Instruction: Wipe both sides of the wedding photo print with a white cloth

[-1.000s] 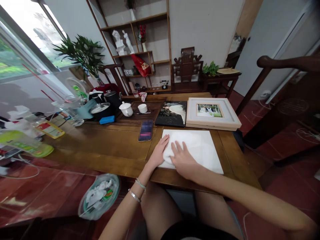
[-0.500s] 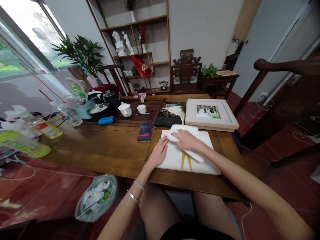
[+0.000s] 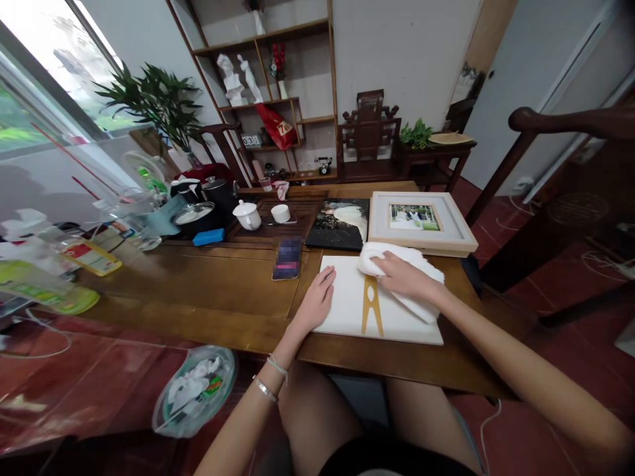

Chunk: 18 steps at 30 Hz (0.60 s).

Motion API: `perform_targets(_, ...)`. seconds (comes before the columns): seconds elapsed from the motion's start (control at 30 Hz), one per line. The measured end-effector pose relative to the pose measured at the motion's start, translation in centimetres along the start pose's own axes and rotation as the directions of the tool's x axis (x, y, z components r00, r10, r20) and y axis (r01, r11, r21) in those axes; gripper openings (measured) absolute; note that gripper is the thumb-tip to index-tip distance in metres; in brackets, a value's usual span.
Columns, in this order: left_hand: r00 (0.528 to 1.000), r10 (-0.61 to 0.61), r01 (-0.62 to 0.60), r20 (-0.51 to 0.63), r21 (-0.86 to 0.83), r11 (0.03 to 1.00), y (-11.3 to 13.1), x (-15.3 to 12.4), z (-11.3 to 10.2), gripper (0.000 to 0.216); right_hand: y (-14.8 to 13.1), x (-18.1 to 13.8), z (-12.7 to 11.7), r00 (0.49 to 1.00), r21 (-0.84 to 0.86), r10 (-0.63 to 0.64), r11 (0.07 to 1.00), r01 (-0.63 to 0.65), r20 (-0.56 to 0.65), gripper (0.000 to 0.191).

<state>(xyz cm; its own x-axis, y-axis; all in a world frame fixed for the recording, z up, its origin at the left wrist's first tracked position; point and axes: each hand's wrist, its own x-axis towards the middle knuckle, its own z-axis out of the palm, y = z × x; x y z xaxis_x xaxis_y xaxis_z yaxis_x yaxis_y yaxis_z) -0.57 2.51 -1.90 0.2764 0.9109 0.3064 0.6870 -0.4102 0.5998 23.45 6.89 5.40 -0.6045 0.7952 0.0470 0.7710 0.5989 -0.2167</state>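
A white rectangular board (image 3: 344, 317) lies flat near the table's front edge. On its face is a yellow-gold, A-shaped piece (image 3: 372, 311) with an oval gap; its top end is close to the cloth. My right hand (image 3: 404, 274) is closed on a folded white cloth (image 3: 421, 261), pressing it onto the board's upper right part. The cloth hangs past the board's right side. My left hand (image 3: 319, 299) rests on the left edge of the board, fingers stretched out, holding nothing.
Behind the board lie a dark picture panel (image 3: 331, 221) and a light wood photo frame (image 3: 454, 225). A phone (image 3: 286, 259) is left of the board. Farther left stand a white lidded teapot (image 3: 247, 216), a blue block (image 3: 208, 237) and bottles (image 3: 92, 256). A waste bin (image 3: 229, 377) stands below.
My right hand has slid the cloth to the right across the board, uncovering more of the yellow-gold piece. My left hand has stayed at the board's left edge.
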Motion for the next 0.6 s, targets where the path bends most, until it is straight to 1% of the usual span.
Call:
perform_targets(0.07,1.000,0.000,0.000,-0.012,-0.004,1.000,0.0,0.0,0.1,0.043,0.4,-2.7,0.6,0.998,-0.023,0.037,0.999,-0.038,-0.042,0.040)
perform_targets(0.13,1.000,0.002,-0.002,-0.013,-0.006,1.000,-0.1,0.0,0.1,0.043,-0.5,-5.7,1.7,0.995,-0.043,0.028,0.999,-0.032,-0.092,0.041)
perform_targets(0.23,1.000,0.004,-0.004,-0.009,-0.012,1.000,-0.1,0.0,0.1,0.043,-3.2,-10.0,3.3,0.980,-0.045,-0.110,0.994,0.104,-0.168,0.036)
perform_targets(0.3,1.000,0.001,-0.001,-0.010,-0.017,1.000,-0.1,0.0,0.1,0.043,-4.7,-12.1,3.8,0.956,-0.018,-0.256,0.967,0.256,-0.142,0.031)
perform_targets(0.33,1.000,-0.002,0.002,-0.010,-0.019,1.000,-0.1,0.0,0.1,0.043,-5.1,-12.6,3.8,0.942,0.001,-0.312,0.949,0.314,-0.120,0.029)
perform_targets(0.37,1.000,-0.005,0.005,-0.009,-0.021,1.000,-0.1,0.0,0.1,0.043,-5.2,-12.7,3.7,0.931,0.019,-0.352,0.935,0.355,-0.099,0.027)
perform_targets(0.43,1.000,-0.007,0.007,-0.004,-0.020,1.000,0.0,0.0,0.1,0.043,-4.5,-11.8,3.1,0.928,0.037,-0.366,0.929,0.369,-0.066,0.028)
perform_targets(0.5,1.000,-0.007,0.007,0.002,-0.017,1.000,0.0,0.0,0.0,0.043,-3.1,-9.6,2.2,0.944,0.019,-0.327,0.944,0.329,-0.048,0.031)
perform_targets(0.6,1.000,-0.005,0.006,0.013,-0.011,1.000,0.1,0.1,-0.1,0.044,-1.2,-5.5,1.0,0.962,-0.028,-0.272,0.962,0.271,-0.032,0.035)
